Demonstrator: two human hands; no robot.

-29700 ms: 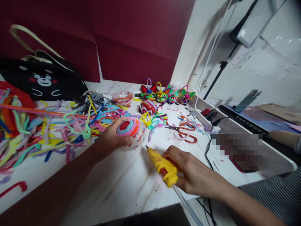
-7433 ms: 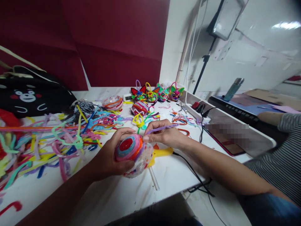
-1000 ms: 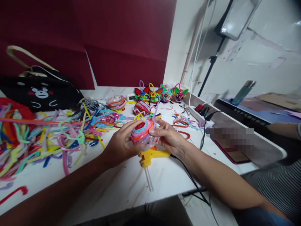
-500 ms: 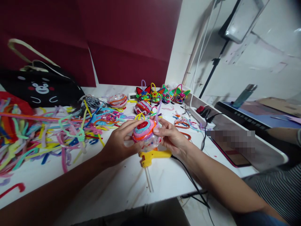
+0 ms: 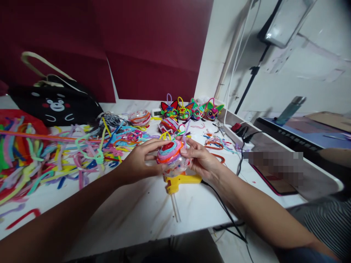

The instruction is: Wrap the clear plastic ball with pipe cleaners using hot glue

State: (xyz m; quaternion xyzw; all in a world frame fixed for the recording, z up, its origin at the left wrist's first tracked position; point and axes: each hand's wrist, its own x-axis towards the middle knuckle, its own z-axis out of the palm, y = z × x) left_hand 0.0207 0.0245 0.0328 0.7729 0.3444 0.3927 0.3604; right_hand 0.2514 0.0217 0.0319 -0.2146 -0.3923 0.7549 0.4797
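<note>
Between both hands is a clear ball partly wound with pink, orange, blue and red pipe cleaners. My left hand grips its left side, fingers over the top and thumb below. On the right, my right hand pinches a lilac pipe cleaner against the ball; its fingertips behind are hidden. Just beneath lies a yellow hot glue gun on the white table, a clear glue stick poking out of its back end.
Loose pipe cleaners cover the left of the table. Decorated animal-head ornaments stand in a row at the back, near two partly wrapped balls. A black bag sits behind. Rightward are a phone, black cables and a person's striped clothing.
The whole view has shifted slightly, so things sit a little further right. Both hands keep the ball in nearly the same hold.
</note>
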